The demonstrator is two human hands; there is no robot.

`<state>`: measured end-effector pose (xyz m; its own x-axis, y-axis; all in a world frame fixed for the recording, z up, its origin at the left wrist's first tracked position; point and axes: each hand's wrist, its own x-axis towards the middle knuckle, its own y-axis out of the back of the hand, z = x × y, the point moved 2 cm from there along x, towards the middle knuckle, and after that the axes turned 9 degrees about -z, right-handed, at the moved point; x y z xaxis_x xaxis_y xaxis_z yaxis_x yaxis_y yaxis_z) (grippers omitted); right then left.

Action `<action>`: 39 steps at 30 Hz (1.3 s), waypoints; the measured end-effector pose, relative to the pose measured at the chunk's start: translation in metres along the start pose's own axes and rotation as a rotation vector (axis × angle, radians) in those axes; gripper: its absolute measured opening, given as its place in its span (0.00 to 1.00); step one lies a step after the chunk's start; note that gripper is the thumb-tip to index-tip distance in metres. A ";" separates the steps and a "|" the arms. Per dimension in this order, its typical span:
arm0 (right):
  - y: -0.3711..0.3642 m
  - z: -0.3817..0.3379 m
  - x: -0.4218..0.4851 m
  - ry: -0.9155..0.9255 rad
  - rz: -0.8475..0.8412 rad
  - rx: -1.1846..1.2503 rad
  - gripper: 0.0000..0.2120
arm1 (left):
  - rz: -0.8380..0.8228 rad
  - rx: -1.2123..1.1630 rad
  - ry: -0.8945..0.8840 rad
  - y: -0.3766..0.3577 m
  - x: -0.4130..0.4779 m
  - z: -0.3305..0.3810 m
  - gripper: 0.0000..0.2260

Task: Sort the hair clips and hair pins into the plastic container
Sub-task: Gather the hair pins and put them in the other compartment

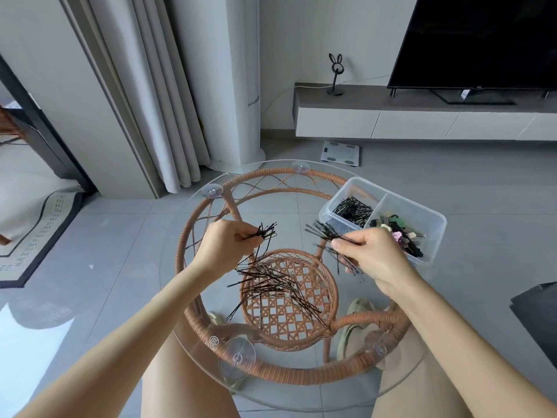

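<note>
Bare forearms reach over a round glass-topped rattan table [289, 378] toward a clear rectangular plastic container [437, 220] with two compartments, which sits at the table's far right edge. Left of the container, the left hand [224, 244] pinches a small bunch of black hair pins [266, 232] between curled fingers and thumb. Just beside the container's near corner, the right hand [370, 254] grips a second bunch of black pins [327, 233], fanned out and partly blurred. A loose pile of black hair pins [271, 282] lies on the glass, left of the container and nearer the person. Inside the container, the left compartment holds sorted black pins [352, 211]; the right one holds mixed coloured hair clips [398, 233].
</note>
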<state>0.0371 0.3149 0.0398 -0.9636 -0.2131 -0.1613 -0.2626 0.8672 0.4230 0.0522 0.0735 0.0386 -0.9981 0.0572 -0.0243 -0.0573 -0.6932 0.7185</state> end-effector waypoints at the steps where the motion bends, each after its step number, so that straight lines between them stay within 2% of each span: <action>1: 0.008 -0.003 0.004 0.002 0.022 0.022 0.05 | 0.004 -0.024 -0.002 0.002 0.002 0.003 0.07; 4: 0.035 -0.006 0.026 -0.005 0.184 0.036 0.10 | 0.015 -0.056 -0.013 0.006 0.008 0.015 0.06; 7: 0.057 -0.011 0.052 -0.061 0.357 -0.123 0.17 | 0.024 -0.094 -0.036 0.007 0.013 0.022 0.07; 10: 0.062 -0.015 0.078 -0.202 0.426 -0.297 0.14 | 0.044 -0.108 -0.046 0.007 0.020 0.029 0.07; 13: 0.052 -0.015 0.097 -0.325 0.367 -0.422 0.06 | 0.064 -0.132 -0.074 0.006 0.027 0.036 0.08; 15: 0.045 -0.011 0.106 -0.366 0.332 -0.443 0.11 | 0.073 -0.133 -0.099 0.006 0.032 0.043 0.08; 17: 0.042 -0.008 0.111 -0.368 0.315 -0.410 0.12 | 0.072 -0.129 -0.110 0.006 0.037 0.050 0.08; 22: 0.055 -0.009 0.111 -0.322 0.266 -0.228 0.09 | 0.053 -0.093 -0.154 0.003 0.055 0.074 0.08; 29: 0.077 -0.017 0.086 -0.193 0.263 -0.185 0.07 | -0.002 0.054 -0.195 -0.034 0.103 0.111 0.11; 37: 0.098 -0.009 0.059 -0.057 0.305 -0.037 0.14 | -0.205 0.369 -0.073 -0.100 0.143 0.138 0.04; 39: 0.098 -0.005 0.055 -0.052 0.277 -0.018 0.17 | -0.261 0.435 -0.050 -0.110 0.146 0.140 0.06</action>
<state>-0.0422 0.3864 0.0766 -0.9951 0.0552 -0.0826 0.0096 0.8809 0.4732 -0.0843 0.2585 0.0532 -0.9490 0.2301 -0.2156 -0.2781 -0.2884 0.9162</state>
